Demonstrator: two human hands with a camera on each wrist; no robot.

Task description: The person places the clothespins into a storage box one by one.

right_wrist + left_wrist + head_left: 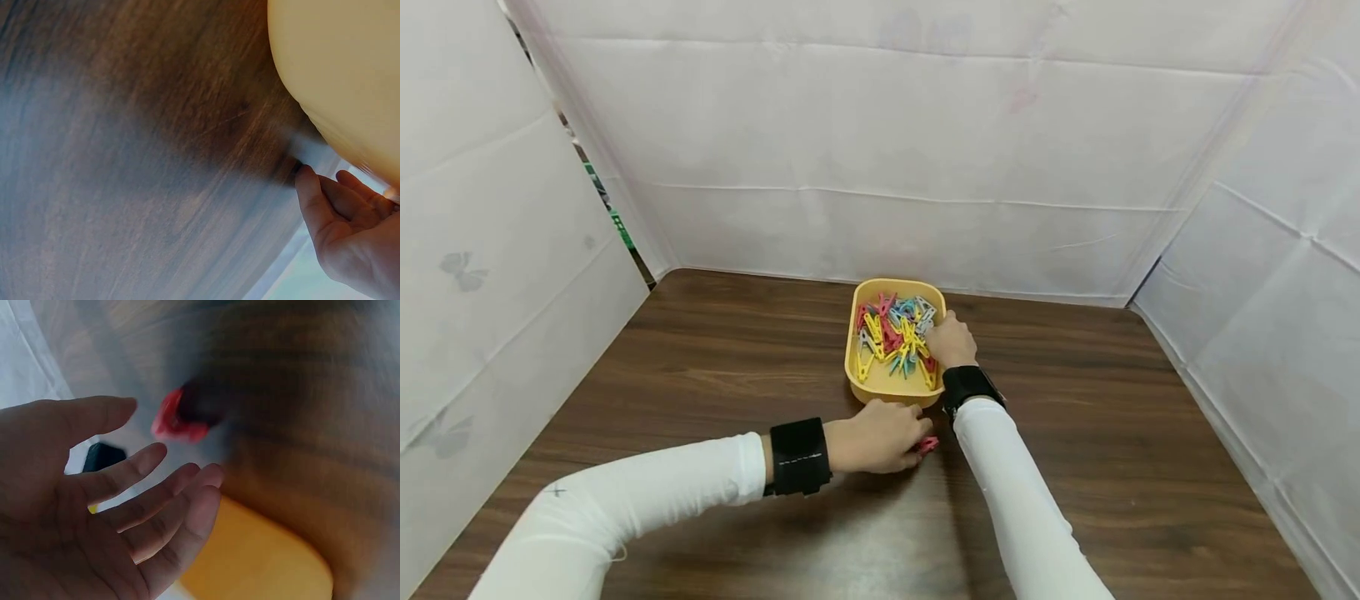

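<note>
Resting beside tray (887, 392): left hand (880, 436), fingers (156, 506) spread loosely, holding nothing, near red peg (927, 445). Right hand (951, 340) reaches among tray's pegs (895, 333); finger spread unclear.

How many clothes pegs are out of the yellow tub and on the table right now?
1: a red peg lies on the table at the left hand fingertips, in front of the yellow tub. The hand may hide others.

- My right hand (951, 340) reaches into the yellow tray (887, 390) of coloured clothespins (895, 333).
- My left hand (880, 435) rests beside a red clothespin (927, 445) on the wooden table (700, 375).
</note>
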